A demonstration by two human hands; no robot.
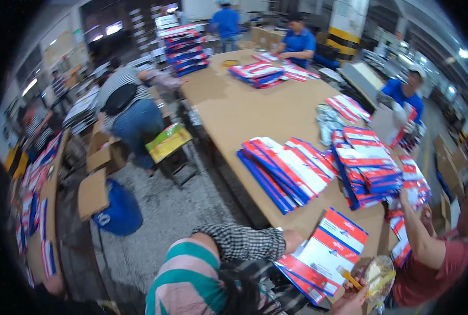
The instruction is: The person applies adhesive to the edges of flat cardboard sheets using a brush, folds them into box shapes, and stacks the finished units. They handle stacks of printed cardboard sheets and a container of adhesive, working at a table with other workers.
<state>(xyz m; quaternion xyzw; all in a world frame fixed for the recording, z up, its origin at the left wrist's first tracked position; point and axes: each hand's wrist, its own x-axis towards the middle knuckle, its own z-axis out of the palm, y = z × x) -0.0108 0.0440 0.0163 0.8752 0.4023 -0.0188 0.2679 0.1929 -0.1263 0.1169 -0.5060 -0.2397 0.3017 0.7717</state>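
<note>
Gripping a yellow fork (349,278), right hand (352,300) fingers curl beside a clear food container (379,275). Left hand (292,240) rests on red-white-blue folders (323,257) at the counter (234,110) edge; grip unclear.

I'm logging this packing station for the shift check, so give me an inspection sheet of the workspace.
Surface: long brown table, bare in the middle, loaded at the near end.
Job's things: yellow fork beside a wrapped food bowl.
Clutter: stacks of red, white and blue flat packs across the table.
Fingers: right hand closed on the fork; left hand not in view.
Cables: nothing seen.
Surroundings: co-worker in a striped top leaning on the table, others in blue shirts, cardboard boxes, blue bag on the floor.
</note>
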